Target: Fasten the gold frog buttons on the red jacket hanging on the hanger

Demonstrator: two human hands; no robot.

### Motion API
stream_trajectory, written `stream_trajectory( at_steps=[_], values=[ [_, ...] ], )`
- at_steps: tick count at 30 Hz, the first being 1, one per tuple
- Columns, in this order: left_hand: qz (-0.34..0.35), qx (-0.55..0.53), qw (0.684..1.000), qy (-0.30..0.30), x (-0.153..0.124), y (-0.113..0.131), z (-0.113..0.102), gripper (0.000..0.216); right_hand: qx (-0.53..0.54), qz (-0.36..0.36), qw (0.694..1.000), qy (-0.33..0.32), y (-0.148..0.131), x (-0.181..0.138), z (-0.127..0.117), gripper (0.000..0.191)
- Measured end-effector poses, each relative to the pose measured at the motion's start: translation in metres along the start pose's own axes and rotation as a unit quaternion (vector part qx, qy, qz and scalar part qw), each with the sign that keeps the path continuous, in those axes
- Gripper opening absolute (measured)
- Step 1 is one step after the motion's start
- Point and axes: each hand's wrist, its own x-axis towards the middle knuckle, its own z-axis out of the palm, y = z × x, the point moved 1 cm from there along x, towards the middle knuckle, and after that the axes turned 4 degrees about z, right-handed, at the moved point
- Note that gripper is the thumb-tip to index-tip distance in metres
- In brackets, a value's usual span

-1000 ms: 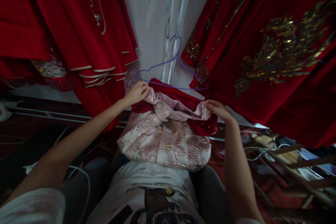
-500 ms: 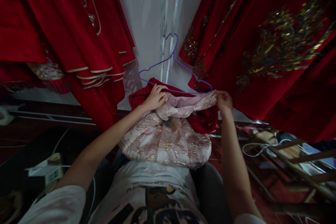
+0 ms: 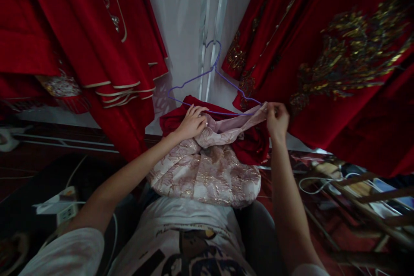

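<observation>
A pink and gold brocade garment (image 3: pixel 207 177) lies bunched on my lap, its waistband pulled up toward a purple wire hanger (image 3: pixel 214 67). My right hand (image 3: pixel 277 120) pinches the end of that band at the hanger's right corner. On the other side my left hand (image 3: pixel 193 123) is closed on the band's gathered left part, close to the hanger's bottom bar. The band's right end overlaps the hanger's corner; whether it loops round the wire I cannot tell. A folded red cloth (image 3: pixel 250 148) lies behind the brocade, beneath the bar.
Red garments with pale trim (image 3: pixel 129 64) hang at the left, and gold-embroidered red garments (image 3: pixel 349 64) at the right. Behind the hanger stands a white wall (image 3: pixel 181 17). A power strip (image 3: pixel 66 211) is at lower left; a wooden rack (image 3: pixel 368 198) with cables is at right.
My right hand has lifted the band's right end slightly, up over the hanger's corner. The hanger has shifted a little, and my left hand stays nearly in place.
</observation>
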Motion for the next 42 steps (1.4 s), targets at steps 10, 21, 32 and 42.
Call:
stream_trajectory(
  at_steps=[10, 21, 32, 42],
  values=[
    [-0.012, -0.051, 0.998, 0.023, 0.006, 0.001, 0.003, 0.028, -0.067, -0.096, 0.987, -0.110, -0.073, 0.023, 0.066, 0.031],
    [-0.259, -0.029, 0.935, 0.239, -0.016, -0.114, -0.048, 0.033, -0.014, -0.124, 0.989, -0.084, -0.068, 0.023, 0.056, 0.033],
    [-0.380, -0.035, 0.891, 0.245, -0.054, -0.161, -0.039, 0.037, -0.011, -0.125, 0.987, -0.098, -0.067, 0.027, 0.057, 0.034],
    [-0.233, -0.095, 0.936, 0.247, 0.014, -0.142, -0.045, 0.031, -0.012, -0.134, 0.985, -0.110, -0.072, 0.031, 0.048, 0.033]
  ],
)
